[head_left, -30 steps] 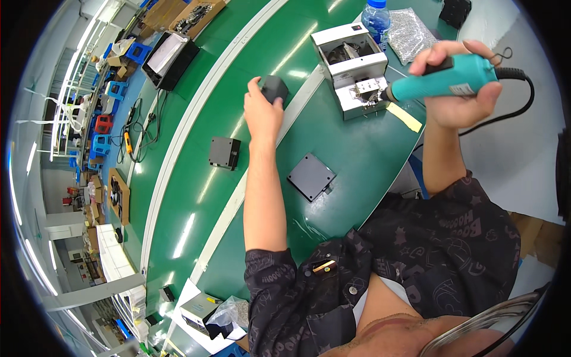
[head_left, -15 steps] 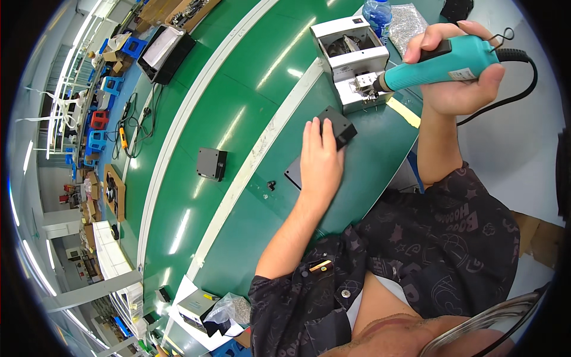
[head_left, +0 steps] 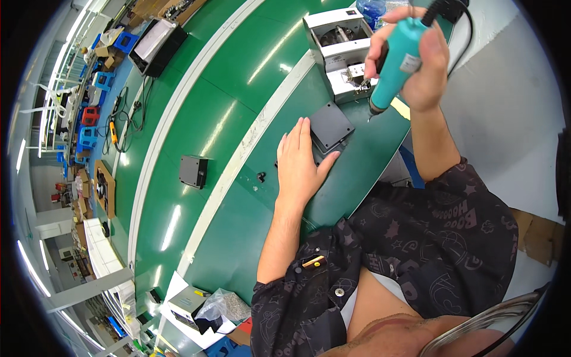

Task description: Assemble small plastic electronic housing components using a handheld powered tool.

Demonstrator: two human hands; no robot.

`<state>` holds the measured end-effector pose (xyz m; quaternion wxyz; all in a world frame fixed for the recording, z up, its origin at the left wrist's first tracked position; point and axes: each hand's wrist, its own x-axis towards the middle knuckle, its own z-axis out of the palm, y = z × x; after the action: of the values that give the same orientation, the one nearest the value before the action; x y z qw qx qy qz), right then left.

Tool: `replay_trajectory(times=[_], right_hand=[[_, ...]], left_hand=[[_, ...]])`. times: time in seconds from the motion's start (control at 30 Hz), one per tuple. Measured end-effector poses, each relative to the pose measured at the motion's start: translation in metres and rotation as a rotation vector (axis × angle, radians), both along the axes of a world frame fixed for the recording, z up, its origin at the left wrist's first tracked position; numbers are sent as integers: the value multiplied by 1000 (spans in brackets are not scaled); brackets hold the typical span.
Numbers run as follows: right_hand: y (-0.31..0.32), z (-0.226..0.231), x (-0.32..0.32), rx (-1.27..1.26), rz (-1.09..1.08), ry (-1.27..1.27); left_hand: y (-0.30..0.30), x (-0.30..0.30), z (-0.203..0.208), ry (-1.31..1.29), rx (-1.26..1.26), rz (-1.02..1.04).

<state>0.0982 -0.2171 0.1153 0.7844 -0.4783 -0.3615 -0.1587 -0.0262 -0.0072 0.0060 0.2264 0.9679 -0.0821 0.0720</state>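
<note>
My right hand is wrapped round a teal electric screwdriver, its black cable rising from the top. The bit points down just above the bench, between a white screw feeder and a square black box. Whether a screw sits on the bit is too small to tell. My left hand lies with fingers stretched along the box's left side, the thumb apart near its lower edge. Another dark part shows partly from beneath this hand, mostly hidden.
A second black box sits on the green bench beyond a pale strip. Small black pieces lie left of my left hand. A clear plastic bag and a carton stand at the lower left; a blue water bottle is behind the feeder.
The screwdriver has come away from the feeder and swung more upright, its tip now closer to the box. The box has turned flatter, and my left hand has shifted to its left side.
</note>
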Motion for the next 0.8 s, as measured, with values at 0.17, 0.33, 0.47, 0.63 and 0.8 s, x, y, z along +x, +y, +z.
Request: replay_trajectory(times=[0.17,0.33,0.47,0.63,0.8], right_hand=[[8,-4,-16,-31,63,23],[17,-14,-20,-116,-15,-78],[20,-17,-21,-136,-9,-81],[21,-17,-22,-162,-12,-82],[22,-19,-23,-106,11,-75]], left_hand=[[-7,4,-1,1,-2,25],[-7,4,-3,-18,15,51],[-7,4,-4,-28,3,50],[-7,5,-1,1,-23,64],[-6,5,-2,-6,-45,77]])
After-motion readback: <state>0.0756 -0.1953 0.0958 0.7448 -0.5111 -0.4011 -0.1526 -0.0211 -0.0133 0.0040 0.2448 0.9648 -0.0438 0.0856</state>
